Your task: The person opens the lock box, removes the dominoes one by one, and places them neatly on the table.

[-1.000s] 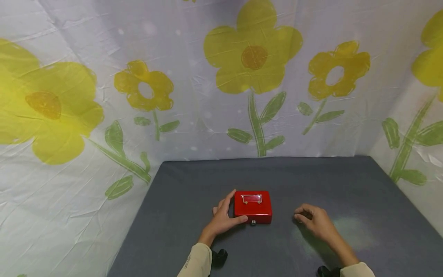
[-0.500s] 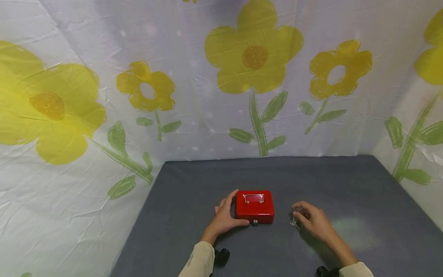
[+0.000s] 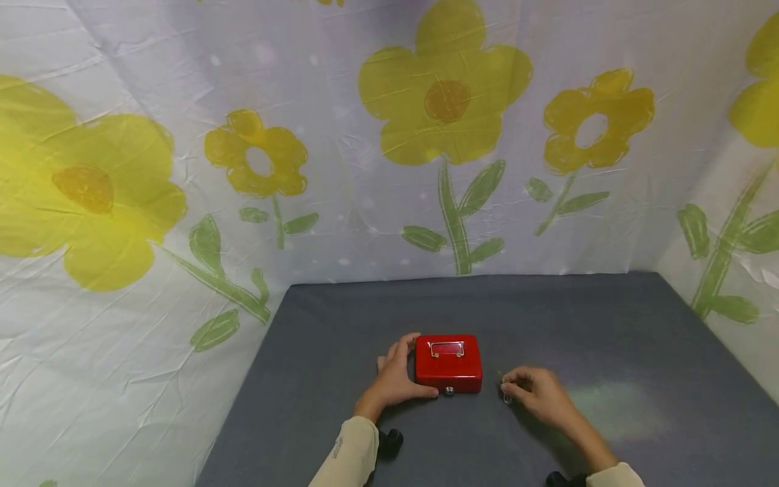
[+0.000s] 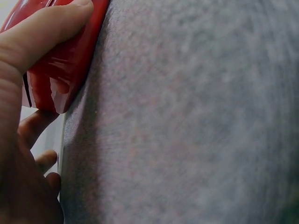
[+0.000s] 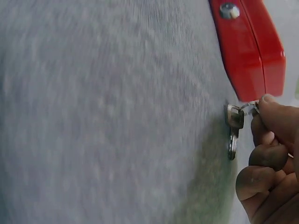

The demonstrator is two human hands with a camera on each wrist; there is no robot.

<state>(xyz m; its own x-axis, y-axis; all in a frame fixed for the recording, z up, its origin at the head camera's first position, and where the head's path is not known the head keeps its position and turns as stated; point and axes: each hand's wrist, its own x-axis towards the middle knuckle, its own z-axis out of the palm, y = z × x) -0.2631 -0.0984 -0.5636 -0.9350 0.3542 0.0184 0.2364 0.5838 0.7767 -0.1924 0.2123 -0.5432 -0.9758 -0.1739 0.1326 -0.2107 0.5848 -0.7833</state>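
A red cash box (image 3: 447, 370), its lid down, lies on the dark grey table with a wire handle (image 3: 447, 349) on top. A round silver lock (image 5: 229, 10) sits in its front face. My left hand (image 3: 395, 380) grips the box's left end, thumb across the front and fingers at the side; the left wrist view shows this thumb (image 4: 56, 25) against the red metal. Just right of the box, my right hand (image 3: 540, 393) pinches a metal ring between thumb and forefinger. Small silver keys (image 5: 235, 117) dangle from that ring close to the box's right front corner.
The grey tabletop (image 3: 341, 311) spreads around the box. Behind it and along both sides hangs a white curtain (image 3: 359, 169) printed with yellow flowers. Black wrist bands (image 3: 391, 444) show below both hands.
Keys, hidden at first, came into view under the right hand. That hand has moved left, nearer the box, carrying them. My left hand stays on the box.
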